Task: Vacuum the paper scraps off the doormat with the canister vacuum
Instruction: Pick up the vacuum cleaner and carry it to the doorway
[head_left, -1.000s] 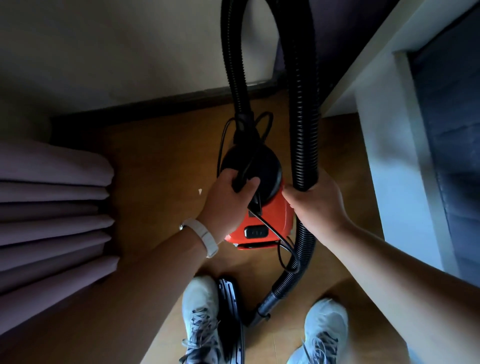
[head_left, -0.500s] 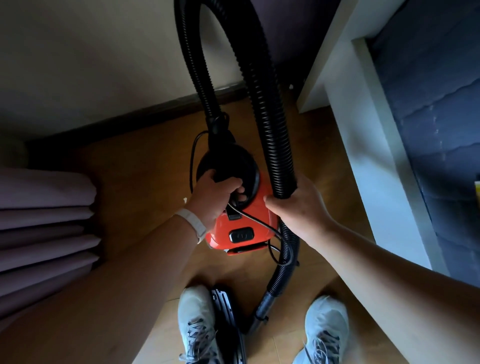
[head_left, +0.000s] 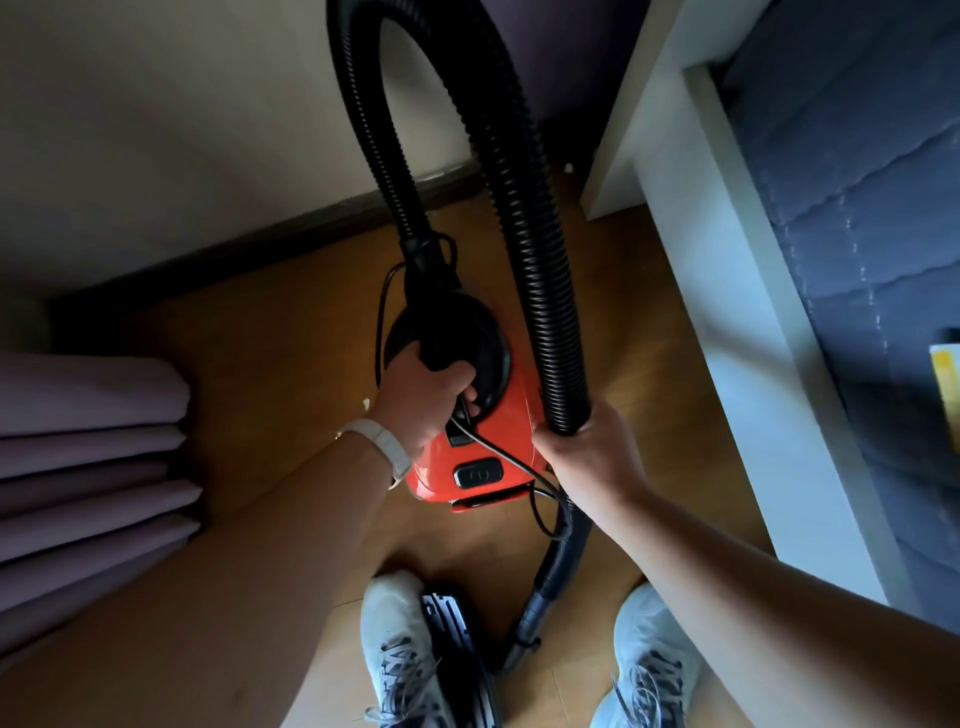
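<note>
Over the wooden floor (head_left: 270, 364) — left hand (head_left: 423, 397) clenched round canister vacuum (head_left: 488, 441) handle, right hand (head_left: 587, 457) fingers wrapped tight on black hose (head_left: 545, 291)

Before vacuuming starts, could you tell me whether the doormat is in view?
No, only wooden floor surrounds the red canister vacuum.

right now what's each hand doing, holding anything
Left hand: closed on the vacuum handle.
Right hand: closed around the black hose.

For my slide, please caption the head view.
Left hand grips red vacuum; right hand holds its hose.
</note>
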